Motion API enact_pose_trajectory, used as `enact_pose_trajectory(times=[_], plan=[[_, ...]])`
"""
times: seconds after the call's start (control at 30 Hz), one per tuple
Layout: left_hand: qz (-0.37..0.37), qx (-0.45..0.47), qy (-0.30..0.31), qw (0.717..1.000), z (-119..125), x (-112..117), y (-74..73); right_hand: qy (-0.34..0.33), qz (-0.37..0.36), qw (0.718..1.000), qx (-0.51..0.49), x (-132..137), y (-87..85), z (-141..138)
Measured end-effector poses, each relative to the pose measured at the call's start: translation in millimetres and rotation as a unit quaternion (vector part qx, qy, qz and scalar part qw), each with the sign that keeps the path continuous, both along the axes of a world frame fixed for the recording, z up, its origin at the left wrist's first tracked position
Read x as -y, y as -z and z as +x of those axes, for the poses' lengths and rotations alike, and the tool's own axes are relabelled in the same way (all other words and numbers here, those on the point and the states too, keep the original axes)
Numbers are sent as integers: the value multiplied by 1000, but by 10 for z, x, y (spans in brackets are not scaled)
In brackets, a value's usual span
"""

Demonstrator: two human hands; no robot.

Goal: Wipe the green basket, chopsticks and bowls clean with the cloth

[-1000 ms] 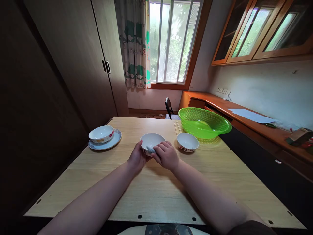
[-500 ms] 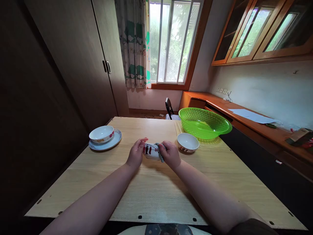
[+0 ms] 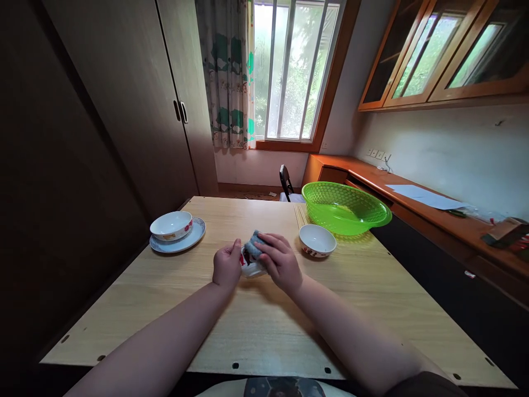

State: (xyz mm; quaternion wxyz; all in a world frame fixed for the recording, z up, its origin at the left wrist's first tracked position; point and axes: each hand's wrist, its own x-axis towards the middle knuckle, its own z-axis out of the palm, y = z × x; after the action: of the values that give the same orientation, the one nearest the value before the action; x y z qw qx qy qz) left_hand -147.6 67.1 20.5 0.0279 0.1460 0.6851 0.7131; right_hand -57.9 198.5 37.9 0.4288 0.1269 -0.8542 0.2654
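Note:
Just above the middle of the wooden table (image 3: 231, 325), a white bowl (image 3: 253, 270) with red and dark painted figures is tilted on its side. My left hand (image 3: 227, 266) is closed round its left edge, thumb up. A grey-blue cloth (image 3: 255, 243) lies bunched against the bowl's outer wall, under the fingers of my right hand (image 3: 282, 260), which press it there. The two hands cover much of the bowl. Right of them, a second white bowl (image 3: 317, 240) with a painted outside stands upright.
On the left, a white flowered bowl (image 3: 171, 226) sits on a blue-rimmed plate (image 3: 194, 242). A green plastic basket (image 3: 346, 208) stands at the back right, with chopsticks (image 3: 300, 216) beside it. Farther right is an orange desk (image 3: 372, 173) with papers (image 3: 425, 196).
My right hand has moved the cloth from the bowl's right edge up and left over its outer wall. The bowl has tilted a little; my left hand keeps its hold.

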Motion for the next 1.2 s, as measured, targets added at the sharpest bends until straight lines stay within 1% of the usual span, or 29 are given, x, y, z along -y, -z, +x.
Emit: enact_pose_trajectory(times=[0.1,0.17,0.23,0.37,0.47,0.57,0.7,0.83,0.9,0.97,1.07,1.2], plan=[[46,44,19,998,37,-29,6,-4,85,996,16,76,35,35],[64,55,30,996,46,-34,6,16,92,995,25,116,46,37],[49,40,24,998,48,-33,13,41,59,997,23,131,41,27],[-9,-16,4,1000,37,-20,54,72,-60,996,11,103,11,-14],[-20,-31,-10,999,10,-10,81,84,-133,987,15,72,8,-60],[-25,-39,-25,999,-23,5,81,107,-187,975,54,51,25,-97],[-48,-79,-54,994,-37,28,51,86,-230,966,85,24,42,-112],[-65,-85,-47,993,-16,24,44,97,-246,960,93,5,58,-122],[-63,-68,-38,995,-7,7,59,109,-237,960,103,-1,73,-127],[-58,-45,-23,997,-4,-14,78,125,-211,964,102,-14,83,-132],[-57,-14,-3,998,-4,-35,90,163,-156,970,88,-61,78,-137],[-62,-17,9,998,3,-40,76,198,-68,974,92,-126,44,-132]])
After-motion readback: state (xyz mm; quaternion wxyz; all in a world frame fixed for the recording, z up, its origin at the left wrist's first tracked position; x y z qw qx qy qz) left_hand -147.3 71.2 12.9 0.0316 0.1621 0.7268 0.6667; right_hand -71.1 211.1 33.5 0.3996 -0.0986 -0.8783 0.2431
